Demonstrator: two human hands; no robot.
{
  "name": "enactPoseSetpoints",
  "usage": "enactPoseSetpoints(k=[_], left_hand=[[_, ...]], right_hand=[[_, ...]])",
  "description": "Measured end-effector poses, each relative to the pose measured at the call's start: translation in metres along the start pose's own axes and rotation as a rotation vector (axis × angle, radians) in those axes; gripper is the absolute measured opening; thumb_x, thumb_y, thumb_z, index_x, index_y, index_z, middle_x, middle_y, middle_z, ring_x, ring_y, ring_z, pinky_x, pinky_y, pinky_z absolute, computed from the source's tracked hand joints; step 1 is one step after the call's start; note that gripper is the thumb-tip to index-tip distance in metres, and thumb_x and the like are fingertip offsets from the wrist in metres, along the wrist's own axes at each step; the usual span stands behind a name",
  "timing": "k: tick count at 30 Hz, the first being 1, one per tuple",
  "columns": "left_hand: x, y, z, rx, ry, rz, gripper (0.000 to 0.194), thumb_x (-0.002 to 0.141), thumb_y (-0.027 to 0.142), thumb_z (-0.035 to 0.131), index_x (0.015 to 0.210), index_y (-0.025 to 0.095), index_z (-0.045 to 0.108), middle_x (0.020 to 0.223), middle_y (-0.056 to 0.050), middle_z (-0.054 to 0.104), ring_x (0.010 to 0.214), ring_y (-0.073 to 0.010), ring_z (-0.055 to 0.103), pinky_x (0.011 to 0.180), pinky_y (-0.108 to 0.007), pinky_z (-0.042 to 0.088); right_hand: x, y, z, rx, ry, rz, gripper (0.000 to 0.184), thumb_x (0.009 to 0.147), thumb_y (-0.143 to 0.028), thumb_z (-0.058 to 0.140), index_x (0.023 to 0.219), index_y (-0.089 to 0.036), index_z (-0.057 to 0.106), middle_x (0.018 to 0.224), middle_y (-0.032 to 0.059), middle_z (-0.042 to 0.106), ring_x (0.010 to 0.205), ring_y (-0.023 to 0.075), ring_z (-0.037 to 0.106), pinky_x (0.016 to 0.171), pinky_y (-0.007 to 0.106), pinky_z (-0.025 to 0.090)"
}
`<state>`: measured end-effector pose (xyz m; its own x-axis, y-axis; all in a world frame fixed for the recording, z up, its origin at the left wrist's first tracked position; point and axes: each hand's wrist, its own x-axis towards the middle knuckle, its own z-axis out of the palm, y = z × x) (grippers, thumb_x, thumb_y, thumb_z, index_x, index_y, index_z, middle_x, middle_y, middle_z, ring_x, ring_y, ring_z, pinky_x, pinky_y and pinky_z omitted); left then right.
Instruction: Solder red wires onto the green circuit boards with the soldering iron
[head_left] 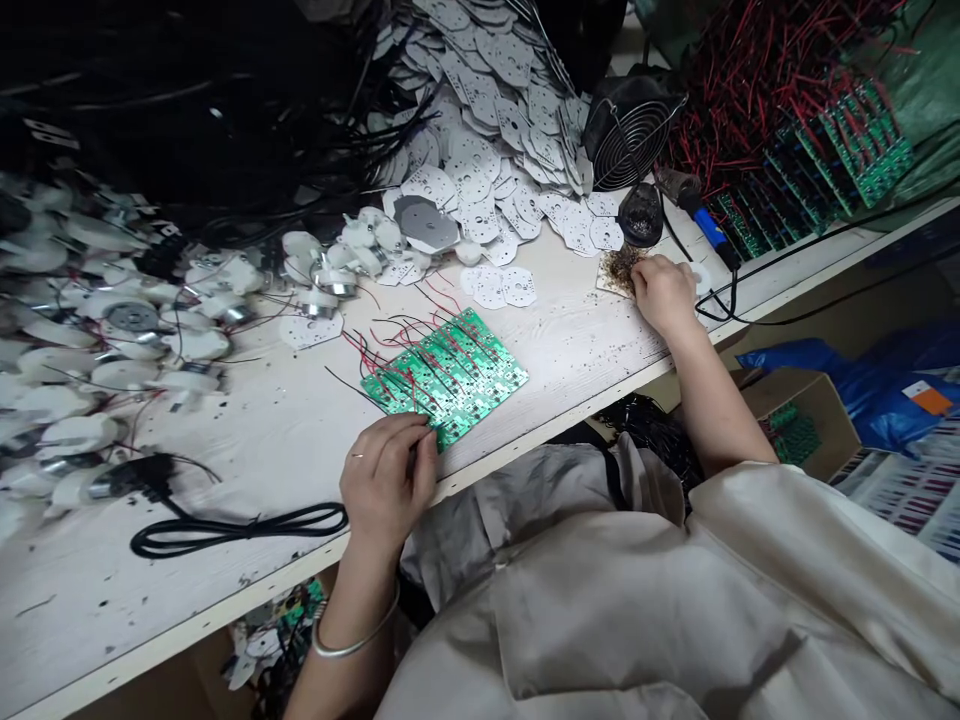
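A green circuit board panel (457, 380) with red and black wires rising from it lies on the white bench. At its near left corner is my left hand (386, 475), fingers curled and thumb pressed in; whatever is between them is hidden. Farther right, my right hand (666, 290) is closed, its fingertips at a small pad covered in brown crumbs (621, 270). What those fingers hold, if anything, does not show. A blue-handled soldering iron (709, 232) lies just beyond the right hand.
White plastic parts with small motors (120, 370) crowd the left, near a coiled black cable (240, 530). White flat plates (480, 140) pile up behind. A black fan (634, 130) stands beside boards with red wires (862, 140). Below the bench edge sits a cardboard box (825, 410).
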<state>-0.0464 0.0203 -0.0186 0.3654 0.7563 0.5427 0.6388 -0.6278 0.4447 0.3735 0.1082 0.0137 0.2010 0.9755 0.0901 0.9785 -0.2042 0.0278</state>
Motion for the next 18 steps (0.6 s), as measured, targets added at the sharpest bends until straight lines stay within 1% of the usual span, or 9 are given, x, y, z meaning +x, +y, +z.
enactPoseSetpoints(k=[2, 5, 8, 12, 14, 15, 17, 18], left_hand=[[0.000, 0.000, -0.001, -0.007, -0.004, -0.007, 0.012, 0.086, 0.014, 0.064, 0.096, 0.019, 0.061, 0.096, -0.008, 0.071, 0.093, -0.0209, 0.068, 0.087, -0.037, 0.055], [0.000, 0.000, -0.001, -0.010, -0.011, -0.020, 0.011, 0.086, 0.014, 0.063, 0.096, 0.019, 0.061, 0.096, -0.008, 0.072, 0.094, -0.0210, 0.068, 0.087, -0.037, 0.055], [0.001, 0.001, -0.001, -0.008, -0.025, -0.037, 0.009, 0.087, 0.016, 0.062, 0.095, 0.020, 0.062, 0.095, -0.007, 0.072, 0.093, -0.0207, 0.069, 0.087, -0.037, 0.055], [0.002, 0.001, -0.001, -0.008, -0.027, -0.053, 0.007, 0.088, 0.018, 0.061, 0.094, 0.020, 0.061, 0.095, -0.007, 0.072, 0.092, -0.0203, 0.069, 0.086, -0.037, 0.055], [0.003, 0.002, -0.002, -0.005, -0.024, -0.054, 0.007, 0.088, 0.017, 0.061, 0.094, 0.020, 0.061, 0.095, -0.007, 0.072, 0.092, -0.0205, 0.068, 0.086, -0.037, 0.055], [0.003, 0.002, -0.002, -0.004, -0.024, -0.050, 0.007, 0.088, 0.016, 0.061, 0.095, 0.020, 0.061, 0.095, -0.007, 0.072, 0.092, -0.0205, 0.068, 0.086, -0.036, 0.055], [0.002, 0.003, -0.003, -0.003, -0.025, -0.037, 0.009, 0.088, 0.015, 0.062, 0.095, 0.020, 0.061, 0.095, -0.007, 0.072, 0.092, -0.0205, 0.068, 0.086, -0.036, 0.054], [0.002, 0.004, -0.004, 0.001, -0.024, -0.034, 0.009, 0.087, 0.015, 0.062, 0.095, 0.020, 0.061, 0.095, -0.007, 0.072, 0.093, -0.0206, 0.069, 0.086, -0.036, 0.054]], right_hand=[[-0.003, -0.006, 0.003, 0.011, 0.039, -0.061, 0.036, 0.099, -0.025, 0.034, 0.108, -0.016, 0.068, 0.107, 0.0146, 0.068, 0.098, 0.0299, 0.059, 0.091, 0.044, 0.038], [0.002, -0.015, 0.005, -0.003, 0.062, -0.086, 0.039, 0.100, -0.026, 0.032, 0.109, -0.018, 0.069, 0.104, 0.0138, 0.069, 0.097, 0.0289, 0.060, 0.089, 0.043, 0.037], [0.014, -0.019, 0.003, -0.026, 0.090, -0.066, 0.037, 0.098, -0.024, 0.035, 0.108, -0.017, 0.070, 0.101, 0.0148, 0.069, 0.092, 0.0283, 0.060, 0.083, 0.041, 0.037], [0.026, -0.014, 0.001, -0.032, 0.085, -0.003, 0.034, 0.095, -0.022, 0.041, 0.109, -0.015, 0.071, 0.100, 0.0165, 0.069, 0.086, 0.0281, 0.062, 0.080, 0.040, 0.039], [0.023, -0.010, 0.003, 0.031, 0.091, -0.005, 0.034, 0.094, -0.023, 0.043, 0.112, -0.015, 0.070, 0.102, 0.0166, 0.069, 0.086, 0.0283, 0.063, 0.082, 0.041, 0.042], [0.019, -0.009, 0.005, 0.093, 0.119, -0.018, 0.034, 0.093, -0.023, 0.043, 0.112, -0.015, 0.070, 0.102, 0.0164, 0.070, 0.088, 0.0285, 0.063, 0.083, 0.041, 0.044], [0.006, -0.007, 0.010, 0.281, 0.230, -0.031, 0.035, 0.094, -0.027, 0.042, 0.110, -0.015, 0.070, 0.099, 0.0150, 0.070, 0.089, 0.0276, 0.064, 0.085, 0.041, 0.047], [-0.001, -0.006, 0.013, 0.403, 0.307, -0.002, 0.035, 0.094, -0.030, 0.042, 0.108, -0.015, 0.070, 0.095, 0.0139, 0.069, 0.087, 0.0263, 0.065, 0.083, 0.040, 0.049]])
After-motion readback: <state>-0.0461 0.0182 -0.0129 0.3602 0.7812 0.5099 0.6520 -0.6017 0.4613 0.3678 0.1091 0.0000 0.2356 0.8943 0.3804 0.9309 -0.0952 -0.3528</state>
